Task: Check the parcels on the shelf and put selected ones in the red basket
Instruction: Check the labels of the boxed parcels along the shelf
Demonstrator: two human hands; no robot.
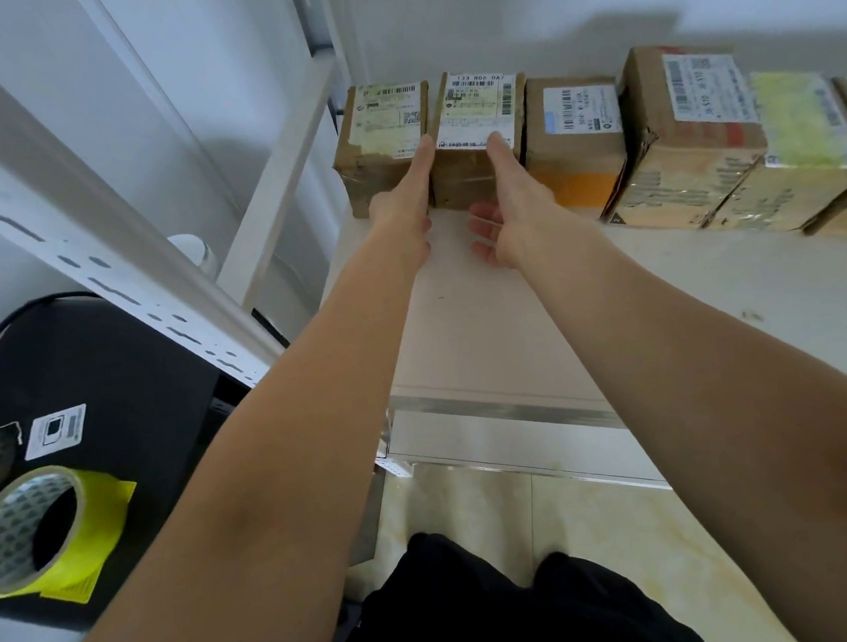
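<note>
So the person's got both arms stretched out to the second parcel (476, 136) from the left, in a row of cardboard boxes at the back of the white shelf (512, 324). Left hand (403, 207) is flat against its left side, fingers wedged into the seam with the first parcel (384, 143). Right hand (504, 215) sits on the front right part, index finger up on the label, the other fingers curled loosely underneath. Neither one has really closed on it yet, more of a squeeze between two palms. The box still sits on the shelf.

What I'd worry about: the parcels are packed tight, touching each other. Pull this one forward and the third parcel (574, 134) or the first could drag along and tip off the edge. A palm-only hold on taped cardboard could slip too, especially at full reach like that.

Also, no red basket anywhere in view, so they'd be carrying it off somewhere I can't see. There's a roll of yellow tape (35, 528) lying on a black case (115, 392) off to the left.
</note>
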